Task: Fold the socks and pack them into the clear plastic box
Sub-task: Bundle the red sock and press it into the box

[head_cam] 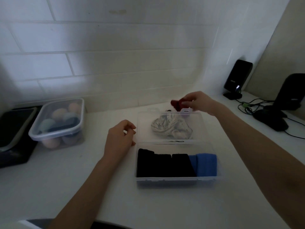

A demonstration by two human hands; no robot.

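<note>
A shallow clear plastic box [176, 181] lies open on the white countertop [99, 179], its transparent hinged lid [206, 123] folded back flat on the far side. Inside the box, three folded black socks [165, 165] stand side by side from its left wall, and a folded blue sock [206, 164] fills the right end, touching the last black one. A crumpled pale grey sock [170, 128] shows through the lid; it seems to lie under it, though the clear plastic makes that hard to judge.

The right hand [200, 102] hovers above the far edge of the lid, its fingers pinching a bunched dark red sock [178, 104] held clear of the countertop. The left hand [119, 139] is just left of the box, level with the hinge, fingers loosely curled and holding nothing.

Well to the left of the box stands a lidded clear plastic container [57, 123] holding round pastel-coloured balls, with a dark flat tray [14, 129] beyond it at the frame's edge. To the right of the box, against the wall, are a small black speaker [237, 78], black cables [247, 106] and a second black stand [280, 111].
</note>
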